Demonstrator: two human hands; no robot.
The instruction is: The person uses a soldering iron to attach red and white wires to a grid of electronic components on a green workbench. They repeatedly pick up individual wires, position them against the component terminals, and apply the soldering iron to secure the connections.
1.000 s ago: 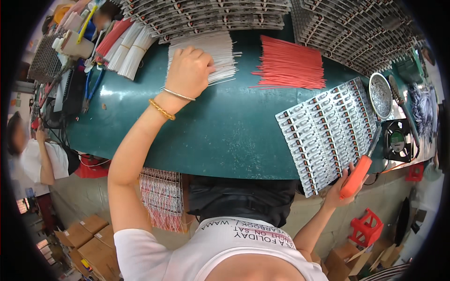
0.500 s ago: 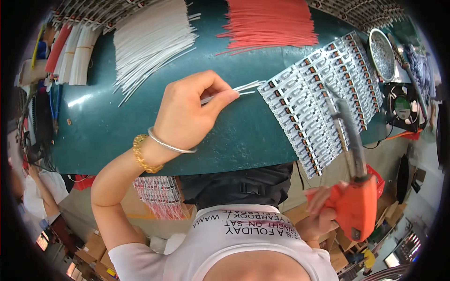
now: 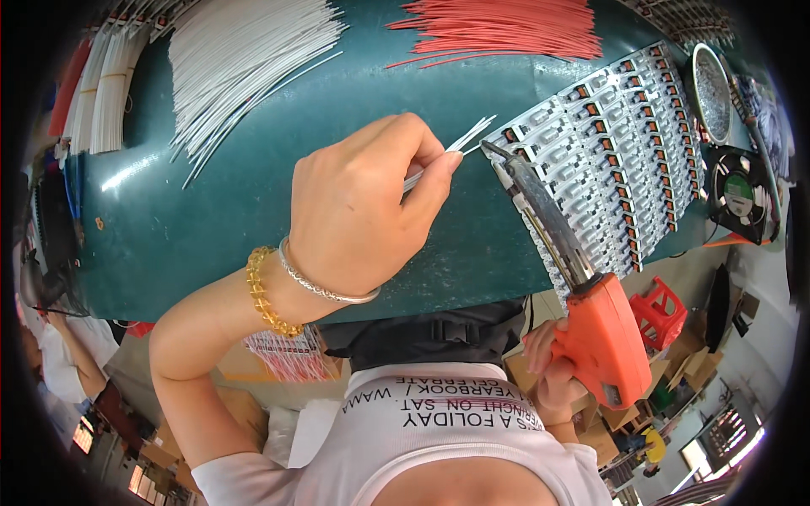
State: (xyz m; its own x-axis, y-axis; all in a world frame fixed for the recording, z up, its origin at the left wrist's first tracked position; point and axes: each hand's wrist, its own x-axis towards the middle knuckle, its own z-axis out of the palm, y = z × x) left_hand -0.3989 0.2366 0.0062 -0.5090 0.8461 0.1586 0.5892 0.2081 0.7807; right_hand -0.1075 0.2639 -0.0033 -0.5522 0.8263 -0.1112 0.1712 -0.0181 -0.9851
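My left hand is closed in a pinch on several thin white wires, whose ends stick out past the fingertips at the near-left corner of a panel of small circuit boards. In my right hand is an orange soldering gun, gripped by its handle, which hides part of the fingers. Its long dark nose slants up over the panel's left edge, and the tip is close to the wire ends. Whether tip and wire touch I cannot tell.
A heap of white wires lies at the far left of the green table, and red wires lie at the far middle. To the right of the panel are a round metal dish and a black fan. Bundled wires lie at left.
My right hand has brought the soldering gun's tip leftward, from above the panel to its corner. My left hand has moved slightly right with the white wires.
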